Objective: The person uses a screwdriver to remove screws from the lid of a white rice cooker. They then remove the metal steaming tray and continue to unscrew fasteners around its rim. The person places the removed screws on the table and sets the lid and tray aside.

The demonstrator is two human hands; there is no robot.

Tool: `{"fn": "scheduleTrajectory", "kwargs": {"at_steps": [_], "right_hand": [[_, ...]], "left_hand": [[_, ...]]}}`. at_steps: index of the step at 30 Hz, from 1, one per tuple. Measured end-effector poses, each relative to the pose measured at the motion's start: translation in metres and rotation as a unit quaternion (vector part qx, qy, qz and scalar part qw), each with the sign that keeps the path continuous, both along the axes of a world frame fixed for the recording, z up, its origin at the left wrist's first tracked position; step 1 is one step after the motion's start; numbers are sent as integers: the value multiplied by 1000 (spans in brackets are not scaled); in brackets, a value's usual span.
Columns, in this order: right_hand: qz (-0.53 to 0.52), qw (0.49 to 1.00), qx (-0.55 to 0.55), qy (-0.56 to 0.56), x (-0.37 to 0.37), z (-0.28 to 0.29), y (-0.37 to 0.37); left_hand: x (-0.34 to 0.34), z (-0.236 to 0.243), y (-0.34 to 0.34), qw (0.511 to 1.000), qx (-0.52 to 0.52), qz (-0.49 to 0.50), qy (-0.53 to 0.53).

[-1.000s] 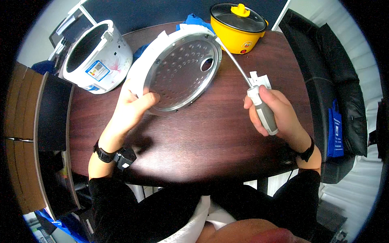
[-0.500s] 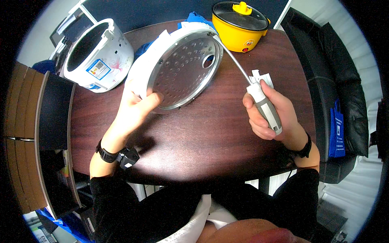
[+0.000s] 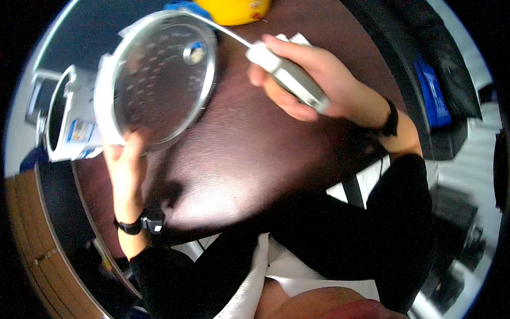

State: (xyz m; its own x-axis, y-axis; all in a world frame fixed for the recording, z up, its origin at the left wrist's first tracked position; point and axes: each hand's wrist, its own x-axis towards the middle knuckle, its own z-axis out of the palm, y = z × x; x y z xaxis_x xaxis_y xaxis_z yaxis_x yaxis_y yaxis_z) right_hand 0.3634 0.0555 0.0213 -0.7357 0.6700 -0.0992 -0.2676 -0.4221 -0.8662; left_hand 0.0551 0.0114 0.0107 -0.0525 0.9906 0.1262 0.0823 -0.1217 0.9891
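Note:
My left hand (image 3: 126, 157) grips the lower edge of a round white lid (image 3: 106, 90), whose perforated metal plate (image 3: 154, 90) faces up toward me and has a hole near its upper right. My right hand (image 3: 334, 80) is closed on the grey and white handle of a screwdriver (image 3: 297, 82). Its long shaft runs up-left to the lid's upper rim; whether the tip touches a screw is too blurred to tell. Behind my right fingers a small white plastic piece (image 3: 297, 39) shows partly.
On the dark wooden table (image 3: 234, 154), a white cooker body (image 3: 82, 111) stands at far left, a yellow pot (image 3: 228, 9) and blue cloth (image 3: 186, 7) at the back. A black sofa (image 3: 457, 80) with a blue bag (image 3: 430, 90) is right; cardboard-coloured boxes (image 3: 32, 223) are lower left.
The view has swung and blurred, shifting the table's contents. The lid and screwdriver, still held, appear higher and further left, with the screwdriver lying more diagonally.

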Motion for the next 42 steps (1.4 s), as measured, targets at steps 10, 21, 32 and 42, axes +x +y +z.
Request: {"fn": "scheduleTrajectory", "kwargs": {"at_steps": [10,21,32,42], "right_hand": [[-89,980,126,-122,4,-7,10],[-225,767,481,-361,12,16,11],[-215,779,450,-380,9,21,0],[-140,911,238,-305,5,24,-7]], "left_hand": [[12,2,-1,999,11,42,8],[-6,-1,6,997,32,-58,35],[-4,-4,5,997,46,-56,25],[-3,-5,6,997,51,-57,22]]}}
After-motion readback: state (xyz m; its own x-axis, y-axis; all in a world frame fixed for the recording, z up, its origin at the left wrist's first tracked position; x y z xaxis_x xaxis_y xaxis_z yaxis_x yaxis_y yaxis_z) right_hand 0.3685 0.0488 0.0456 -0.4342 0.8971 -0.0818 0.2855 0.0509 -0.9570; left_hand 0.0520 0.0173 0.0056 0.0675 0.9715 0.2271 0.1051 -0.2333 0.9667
